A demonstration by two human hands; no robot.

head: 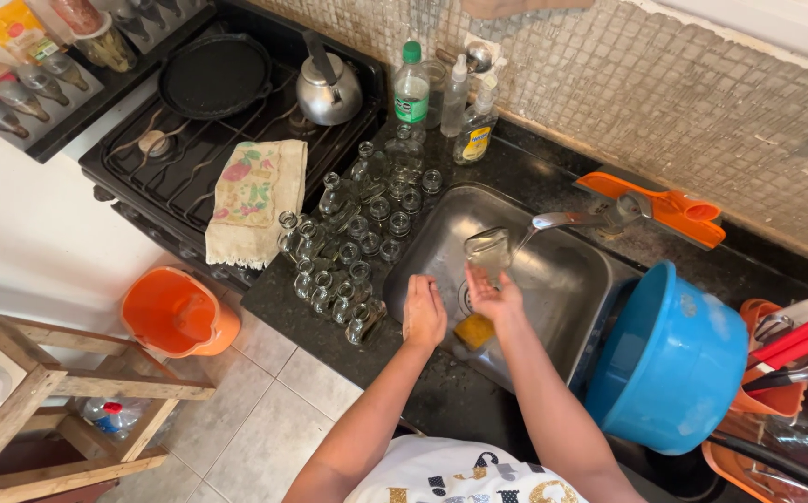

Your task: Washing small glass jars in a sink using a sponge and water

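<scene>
Green-labelled bottle (411,86); yellow-labelled bottle (473,133)

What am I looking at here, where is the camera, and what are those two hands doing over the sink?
There is one picture, taken by a camera worn on a person's head and looking down, so the arms reaching in from the bottom are the wearer's own. No machine is involved, just bare hands. The right hand holds a clear glass jar under the faucet of a steel sink. The left hand is open and holds nothing, hovering at the sink's left edge. A yellow sponge lies in the sink below the hands. On the dark counter to the left stand many small glass bottles. Further left is a black stove with a kettle and a floral towel. A blue basin leans at the right.
</scene>
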